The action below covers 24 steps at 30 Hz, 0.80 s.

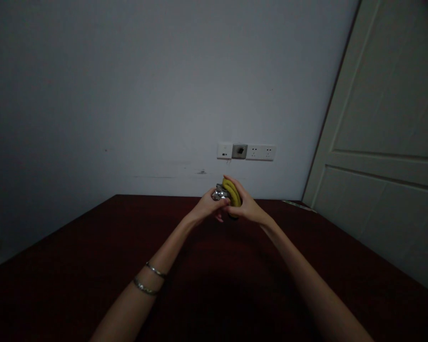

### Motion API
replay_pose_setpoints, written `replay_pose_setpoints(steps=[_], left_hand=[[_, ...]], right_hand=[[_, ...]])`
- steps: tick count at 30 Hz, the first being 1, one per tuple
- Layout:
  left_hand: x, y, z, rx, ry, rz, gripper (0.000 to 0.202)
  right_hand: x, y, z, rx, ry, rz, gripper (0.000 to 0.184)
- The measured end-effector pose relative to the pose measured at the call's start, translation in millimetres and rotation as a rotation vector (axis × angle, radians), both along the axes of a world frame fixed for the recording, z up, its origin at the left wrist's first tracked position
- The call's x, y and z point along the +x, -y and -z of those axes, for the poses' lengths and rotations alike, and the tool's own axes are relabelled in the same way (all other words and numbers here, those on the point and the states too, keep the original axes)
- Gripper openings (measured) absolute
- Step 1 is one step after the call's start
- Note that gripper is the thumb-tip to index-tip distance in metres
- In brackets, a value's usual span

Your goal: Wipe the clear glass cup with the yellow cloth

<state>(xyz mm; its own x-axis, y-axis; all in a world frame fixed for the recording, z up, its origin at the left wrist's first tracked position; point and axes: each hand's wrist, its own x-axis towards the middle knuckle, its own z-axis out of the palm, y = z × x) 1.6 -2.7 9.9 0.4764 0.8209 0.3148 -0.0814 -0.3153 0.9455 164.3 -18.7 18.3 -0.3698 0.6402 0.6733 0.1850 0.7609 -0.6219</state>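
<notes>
The left hand has its fingers closed around a shiny metal pot, rounded in outline; its exact kind cannot be told at this size. The right hand has its fingers curved over the top of a yellow pad and its thumb on the near side, gripping it. Pad and pot appear to touch, held up between the two hands over the far part of the dark red surface. In this inspector's judgement, the pot is stiff, fairly light and slippery where polished; a wrap around its rounded side suits it best. The pad is probably soft and light, yielding under pressure, and is best taken across its back, with the thumb opposing. Neither looks fragile.
</notes>
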Motion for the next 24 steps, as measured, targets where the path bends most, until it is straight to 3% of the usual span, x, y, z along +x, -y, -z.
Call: replay_pose_setpoints(steps=[8,12,18,24], left_hand=[[-11.1,-11.0,5.9,-0.063,-0.055,0.201,0.085],[-11.9,-13.3,6.7,0.017,-0.071,0.125,0.1],[-9.8,-6.6,2.9,0.153,-0.09,0.054,0.073],[-7.5,-11.7,8.9,0.183,-0.047,-0.031,0.072]], right_hand=[[0.5,-3.0,3.0,-0.061,-0.132,0.069,0.083],[-0.5,-5.2,3.2,-0.151,-0.211,0.075,0.082],[-8.3,-1.4,1.8,-0.138,-0.135,0.084,0.078],[-9.1,-3.8,4.5,0.02,-0.061,0.136,0.049]])
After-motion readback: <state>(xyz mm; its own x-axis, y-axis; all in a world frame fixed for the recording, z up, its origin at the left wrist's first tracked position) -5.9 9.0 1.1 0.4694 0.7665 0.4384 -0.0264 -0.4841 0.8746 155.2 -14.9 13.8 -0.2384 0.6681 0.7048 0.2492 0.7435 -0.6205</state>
